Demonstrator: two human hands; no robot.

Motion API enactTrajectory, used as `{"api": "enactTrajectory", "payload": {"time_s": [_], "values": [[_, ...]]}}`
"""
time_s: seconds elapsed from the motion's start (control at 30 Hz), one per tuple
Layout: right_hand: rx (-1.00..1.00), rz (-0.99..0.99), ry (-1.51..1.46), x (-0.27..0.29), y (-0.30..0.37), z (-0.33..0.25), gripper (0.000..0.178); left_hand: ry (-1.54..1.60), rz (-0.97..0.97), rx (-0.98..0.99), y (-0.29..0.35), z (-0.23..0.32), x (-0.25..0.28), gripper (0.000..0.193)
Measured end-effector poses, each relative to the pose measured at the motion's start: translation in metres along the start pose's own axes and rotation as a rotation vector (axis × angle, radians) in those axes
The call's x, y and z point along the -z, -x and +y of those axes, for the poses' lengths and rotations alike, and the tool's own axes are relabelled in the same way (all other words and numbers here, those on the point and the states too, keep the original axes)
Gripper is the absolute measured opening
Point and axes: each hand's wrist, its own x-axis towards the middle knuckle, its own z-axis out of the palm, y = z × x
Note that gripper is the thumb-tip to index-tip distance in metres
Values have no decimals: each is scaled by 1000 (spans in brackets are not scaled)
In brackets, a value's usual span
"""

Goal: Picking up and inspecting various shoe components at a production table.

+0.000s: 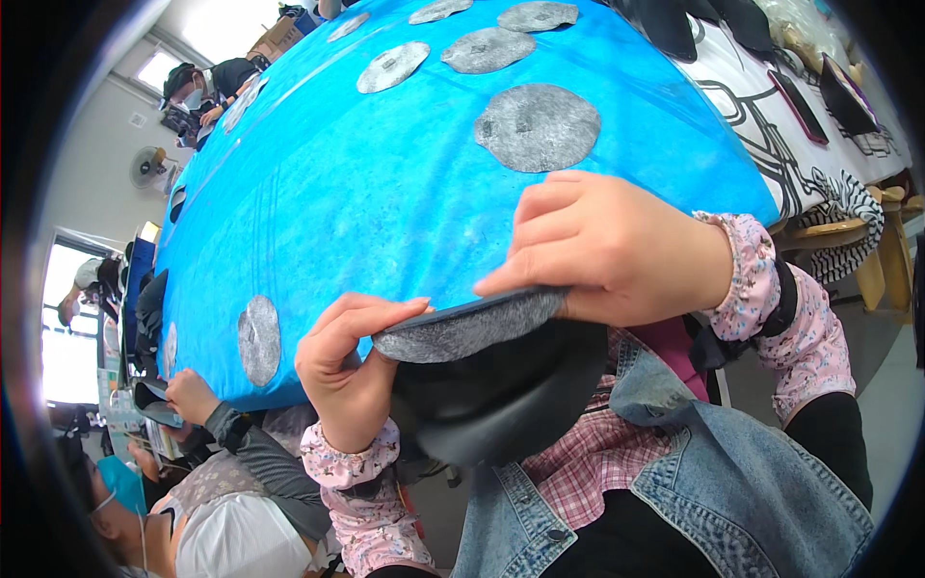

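In front of my body I hold a black, smooth, cup-shaped piece (491, 395) with a mottled grey band (472, 335) along its upper edge. My left hand (347, 361) pinches the left end of that edge between thumb and fingers. At the other end, my right hand (617, 250) grips the edge, its index finger lying along the top and its thumb underneath. The piece hangs below the table's near edge, its hollow not fully visible. Just beyond my right hand, a flat, roundish mottled grey piece (538, 128) lies on the blue table covering (385, 202).
More grey pieces (488, 50) are spread over the blue covering, one (259, 340) at left. A co-worker's hand (191, 397) holds a dark piece at lower left; another person (207, 91) works at far left. A phone (798, 106) and black items (665, 27) lie at right.
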Motion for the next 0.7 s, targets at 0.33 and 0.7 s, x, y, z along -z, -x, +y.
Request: {"api": "enactTrajectory", "payload": {"time_s": [0.33, 0.7], "values": [[8, -48, 52, -3, 1, -11, 38, 16, 55, -141, -1, 1, -10, 27], [47, -158, 312, -18, 1, -16, 11, -281, -146, -331, -12, 7, -4, 40]]}}
